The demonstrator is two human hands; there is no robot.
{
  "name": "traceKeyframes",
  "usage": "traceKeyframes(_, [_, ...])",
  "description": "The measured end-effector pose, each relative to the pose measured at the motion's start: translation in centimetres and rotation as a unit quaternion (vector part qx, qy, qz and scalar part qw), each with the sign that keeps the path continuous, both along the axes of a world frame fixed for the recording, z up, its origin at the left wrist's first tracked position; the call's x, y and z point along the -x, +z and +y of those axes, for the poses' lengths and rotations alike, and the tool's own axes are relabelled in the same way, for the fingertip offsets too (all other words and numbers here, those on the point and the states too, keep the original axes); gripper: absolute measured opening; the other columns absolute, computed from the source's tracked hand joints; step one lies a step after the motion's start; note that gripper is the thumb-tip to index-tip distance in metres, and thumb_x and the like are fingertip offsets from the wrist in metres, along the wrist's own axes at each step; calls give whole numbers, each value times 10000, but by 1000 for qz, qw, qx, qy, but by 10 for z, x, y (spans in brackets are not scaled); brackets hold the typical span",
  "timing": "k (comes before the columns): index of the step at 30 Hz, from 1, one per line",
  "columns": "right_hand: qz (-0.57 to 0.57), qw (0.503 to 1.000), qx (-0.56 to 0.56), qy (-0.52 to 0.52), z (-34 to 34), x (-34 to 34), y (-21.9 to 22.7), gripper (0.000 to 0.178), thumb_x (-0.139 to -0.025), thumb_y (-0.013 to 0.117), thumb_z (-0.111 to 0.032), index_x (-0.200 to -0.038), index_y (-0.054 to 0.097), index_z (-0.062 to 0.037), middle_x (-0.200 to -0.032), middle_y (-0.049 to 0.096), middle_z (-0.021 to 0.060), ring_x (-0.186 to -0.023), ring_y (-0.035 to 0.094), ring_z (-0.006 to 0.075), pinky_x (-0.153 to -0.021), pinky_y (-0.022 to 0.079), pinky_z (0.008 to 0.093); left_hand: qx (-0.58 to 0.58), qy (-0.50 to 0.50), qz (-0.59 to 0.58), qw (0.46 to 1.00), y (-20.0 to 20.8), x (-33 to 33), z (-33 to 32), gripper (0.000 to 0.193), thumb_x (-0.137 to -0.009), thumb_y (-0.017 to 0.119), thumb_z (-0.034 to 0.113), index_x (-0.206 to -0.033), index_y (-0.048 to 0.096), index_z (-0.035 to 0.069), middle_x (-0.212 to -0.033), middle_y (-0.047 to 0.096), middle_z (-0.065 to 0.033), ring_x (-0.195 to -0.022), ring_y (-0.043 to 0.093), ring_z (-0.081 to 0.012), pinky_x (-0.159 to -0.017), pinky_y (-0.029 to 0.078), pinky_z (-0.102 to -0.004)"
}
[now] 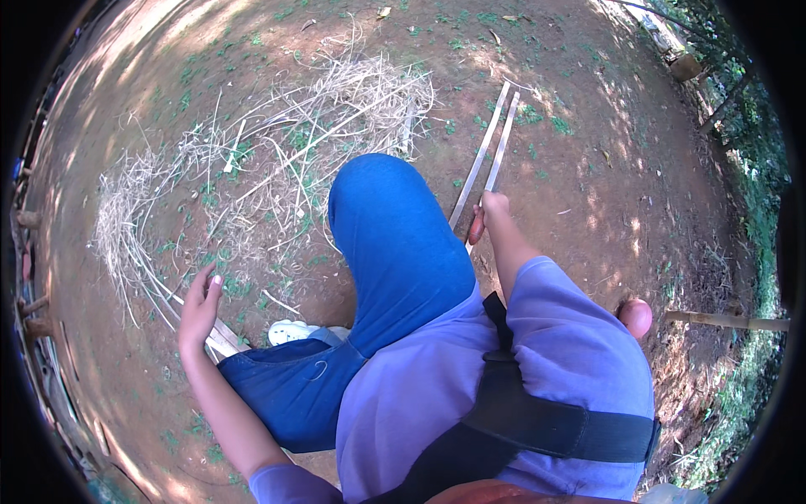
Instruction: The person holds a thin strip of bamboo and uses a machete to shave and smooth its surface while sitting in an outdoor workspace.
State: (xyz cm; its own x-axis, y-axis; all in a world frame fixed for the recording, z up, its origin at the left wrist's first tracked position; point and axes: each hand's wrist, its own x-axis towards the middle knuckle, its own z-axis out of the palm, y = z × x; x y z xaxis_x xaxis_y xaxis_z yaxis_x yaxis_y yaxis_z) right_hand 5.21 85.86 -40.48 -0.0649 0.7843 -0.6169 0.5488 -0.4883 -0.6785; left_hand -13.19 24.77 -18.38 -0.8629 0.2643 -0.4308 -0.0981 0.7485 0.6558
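My left hand (pixel 199 312) is open, its fingers stretched and slightly apart. It holds nothing and hovers beside pale flat strips (pixel 225 338) by my blue-trousered leg. My right hand (pixel 495 204) is closed around a reddish-brown piece like a handle (pixel 477 227); the rest of that thing is not clear. Two long, narrow pale slats (pixel 482 160) run away from this hand over the ground, side by side. Whether the fingers also touch the slats cannot be made out.
A tangled heap of dry pale shavings and strips (pixel 369 92) spreads over the brown earth ahead and left. My white shoe (pixel 294 333) stands below my bent knee. At right are a pink rounded thing (pixel 635 317), a wooden pole (pixel 726 320) and green plants (pixel 760 151).
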Motion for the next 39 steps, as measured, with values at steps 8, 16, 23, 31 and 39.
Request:
traceKeyframes(8, [316,908,-78,263,-52,164,177,321,-1045,531,-209,-1274,546,16,-1117,724,158,-619,625,152,-550,534,286,-285,-10,-9,959,-10,-6,104,544,-1089,482,300,-1552,358,43,-1478,518,-175,-1313,551,-261,-1071,471,-369])
traceKeyframes(16, [576,674,65,459,-271,288,328,403,-1096,418,-229,-1407,460,23,-1162,709,216,-945,735,248,-824,600,341,-371,-14,71,926,45,45,185,758,-970,694,384,-1530,339,16,-1406,569,-173,-1272,582,-250,-1028,501,-390])
traceKeyframes(23, [452,700,-242,498,-375,315,228,392,-983,632,-274,-1297,612,-39,-1068,674,105,-1081,633,284,-993,474,397,-204,79,141,966,7,67,120,209,-881,718,136,-1016,578,60,-760,626,-19,-600,593,-112,-522,479,-298])
traceKeyframes(31, [488,421,-274,714,-447,204,238,244,-874,707,-279,-931,663,-46,-976,612,157,-1010,580,352,-935,444,466,460,-181,340,800,-67,67,24,504,-1040,500,194,-1525,442,322,-821,684,-71,-777,737,-179,-594,586,-372])
traceKeyframes(39, [431,279,-253,820,-460,178,262,310,-978,544,-281,-897,625,7,-941,618,221,-936,592,384,-878,445,480,506,-254,143,812,-69,75,85,201,-964,634,279,-1022,790,166,-914,739,-40,-840,722,-206,-673,538,-370])
